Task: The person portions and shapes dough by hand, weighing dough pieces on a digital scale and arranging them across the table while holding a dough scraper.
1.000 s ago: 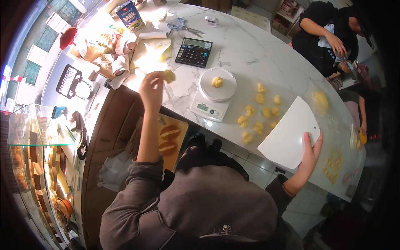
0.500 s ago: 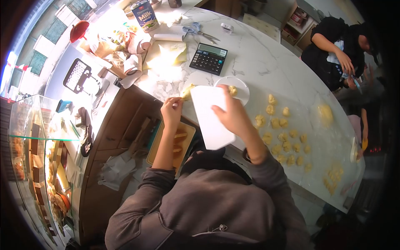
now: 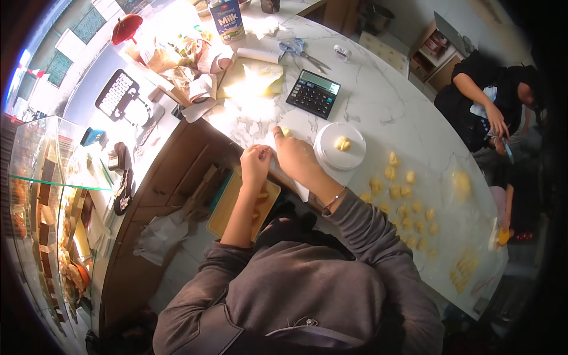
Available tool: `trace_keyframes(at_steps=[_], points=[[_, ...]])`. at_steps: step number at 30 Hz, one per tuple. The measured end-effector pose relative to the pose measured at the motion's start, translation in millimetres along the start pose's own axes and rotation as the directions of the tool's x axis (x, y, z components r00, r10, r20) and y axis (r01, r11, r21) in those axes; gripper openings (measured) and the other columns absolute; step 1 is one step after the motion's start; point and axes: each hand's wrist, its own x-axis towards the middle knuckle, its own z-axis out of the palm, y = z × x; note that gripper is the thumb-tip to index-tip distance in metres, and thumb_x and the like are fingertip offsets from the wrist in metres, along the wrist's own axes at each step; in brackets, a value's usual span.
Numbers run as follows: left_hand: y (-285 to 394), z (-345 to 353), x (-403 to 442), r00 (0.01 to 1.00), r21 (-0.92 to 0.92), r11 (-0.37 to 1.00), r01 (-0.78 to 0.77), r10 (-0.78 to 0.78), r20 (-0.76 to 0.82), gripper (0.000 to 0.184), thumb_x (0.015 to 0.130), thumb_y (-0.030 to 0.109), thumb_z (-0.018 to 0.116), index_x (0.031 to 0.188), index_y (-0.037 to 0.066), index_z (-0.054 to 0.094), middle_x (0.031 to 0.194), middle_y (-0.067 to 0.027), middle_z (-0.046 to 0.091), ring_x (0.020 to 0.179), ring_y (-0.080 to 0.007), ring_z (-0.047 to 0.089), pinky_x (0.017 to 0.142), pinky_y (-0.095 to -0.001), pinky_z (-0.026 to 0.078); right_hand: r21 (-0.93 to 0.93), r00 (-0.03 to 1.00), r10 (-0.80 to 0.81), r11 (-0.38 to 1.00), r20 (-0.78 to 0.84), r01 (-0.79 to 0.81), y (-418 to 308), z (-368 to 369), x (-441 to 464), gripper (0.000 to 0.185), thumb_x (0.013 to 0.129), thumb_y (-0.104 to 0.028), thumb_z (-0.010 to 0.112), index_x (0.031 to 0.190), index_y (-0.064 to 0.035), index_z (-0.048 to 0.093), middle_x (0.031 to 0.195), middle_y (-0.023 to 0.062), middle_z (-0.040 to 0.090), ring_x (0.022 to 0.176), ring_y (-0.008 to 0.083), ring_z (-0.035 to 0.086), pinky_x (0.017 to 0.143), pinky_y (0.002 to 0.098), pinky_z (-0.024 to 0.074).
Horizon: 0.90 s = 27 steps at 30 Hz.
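On the marble counter [image 3: 378, 89], a lump of yellow dough [image 3: 286, 131] shows just beyond my right hand [image 3: 297, 160]. That hand is closed on a white flat dough scraper [image 3: 303, 193], mostly covered by the hand, with only parts of its edge showing. Close beside it on the left is my left hand [image 3: 257, 164], fingers curled in; whatever they may hold is hidden. To the right of my right hand, a round white scale [image 3: 331, 158] carries one dough ball [image 3: 342, 143].
Several dough pieces [image 3: 404, 191] lie on a clear sheet at right, near a larger dough mass [image 3: 461, 184]. A calculator [image 3: 313, 93], scissors [image 3: 307, 57] and a milk carton [image 3: 228, 21] stand farther back. A co-worker [image 3: 488, 106] is across the counter.
My right hand has moved left and turned the scraper from lying broad to nearly edge-on, beside my left hand. The scale and its dough ball are now uncovered. My left hand's fingers have curled in.
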Motion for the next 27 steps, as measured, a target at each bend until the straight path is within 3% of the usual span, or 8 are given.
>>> trace_keyframes(at_steps=[5,10,13,14,16,18,20,27], points=[[-7,1,8,0.996,0.168,0.985,-0.032,0.018,0.084,0.012,0.067,0.006,0.065,0.075,-0.001,0.063,0.073,-0.0133,0.063,0.063,-0.0220,0.060,0.060,-0.0283,0.048,0.062,0.993,0.100,0.993,-0.056,-0.097,-13,13,17,0.042,0.082,-0.009,0.047,0.121,0.0035,0.039,0.076,0.0219,0.063,0.073,0.0349,0.064,0.064,0.0433,0.0510],[9,-15,0,0.969,-0.037,0.983,0.181,-0.172,0.179,0.016,0.067,0.011,0.064,0.076,-0.002,0.061,0.066,-0.0091,0.062,0.059,-0.0129,0.059,0.058,-0.0249,0.047,0.132,0.988,0.148,0.981,-0.053,-0.140,18,5,34,0.054,0.077,-0.011,0.056,0.122,0.0076,0.034,0.082,0.0249,0.061,0.081,0.0381,0.062,0.069,0.0443,0.0499],[11,-24,-2,0.942,-0.166,0.935,0.313,-0.284,0.176,0.016,0.070,0.011,0.066,0.080,0.000,0.061,0.068,-0.0053,0.062,0.063,-0.0104,0.059,0.061,-0.0238,0.047,0.436,0.935,0.149,0.900,-0.321,0.006,51,-17,11,0.060,0.074,-0.015,0.065,0.123,0.0014,0.033,0.091,0.0267,0.060,0.087,0.0394,0.060,0.077,0.0430,0.0476],[12,-21,-3,0.954,-0.211,0.936,0.281,-0.249,0.166,0.015,0.071,0.010,0.066,0.081,0.000,0.060,0.070,-0.0053,0.062,0.065,-0.0103,0.059,0.062,-0.0235,0.048,0.448,0.885,0.126,0.888,-0.447,0.100,72,-26,3,0.064,0.073,-0.015,0.067,0.124,0.0025,0.033,0.095,0.0289,0.058,0.086,0.0416,0.058,0.078,0.0437,0.0470],[47,-23,-1,0.974,-0.300,0.929,0.216,-0.181,0.139,0.015,0.073,0.008,0.067,0.084,0.000,0.060,0.074,-0.0052,0.062,0.069,-0.0102,0.059,0.063,-0.0229,0.048,0.591,0.883,0.245,0.805,-0.400,0.044,75,-97,-50,0.052,0.078,-0.015,0.064,0.119,0.0020,0.037,0.099,0.0225,0.059,0.090,0.0327,0.061,0.078,0.0363,0.0487],[67,-4,6,0.978,-0.380,0.912,0.152,-0.084,0.190,0.017,0.075,0.008,0.068,0.089,0.002,0.060,0.081,-0.0058,0.062,0.075,-0.0108,0.060,0.065,-0.0231,0.048,0.563,0.755,0.291,0.817,-0.587,0.123,94,-127,-96,0.044,0.080,-0.015,0.063,0.115,0.0018,0.041,0.099,0.0168,0.059,0.087,0.0222,0.060,0.077,0.0325,0.0483],[89,21,14,0.968,-0.270,0.963,-0.014,0.080,0.236,0.017,0.074,0.009,0.068,0.087,0.003,0.061,0.082,-0.0067,0.063,0.074,-0.0131,0.061,0.065,-0.0249,0.048,0.584,0.681,0.316,0.786,-0.660,0.202,112,-145,-142,0.043,0.082,-0.015,0.061,0.117,0.0010,0.041,0.106,0.0102,0.053,0.093,0.0154,0.053,0.081,0.0281,0.0441],[110,99,33,0.829,-0.158,0.910,-0.384,0.415,0.375,0.012,0.073,0.009,0.065,0.085,0.006,0.066,0.087,-0.0066,0.063,0.083,-0.0214,0.059,0.076,-0.0331,0.046,0.694,0.436,0.644,0.717,-0.629,-0.058,134,-138,-274,0.047,0.083,-0.010,0.061,0.123,0.0014,0.040,0.115,0.0094,0.050,0.104,0.0161,0.047,0.091,0.0279,0.0363]])
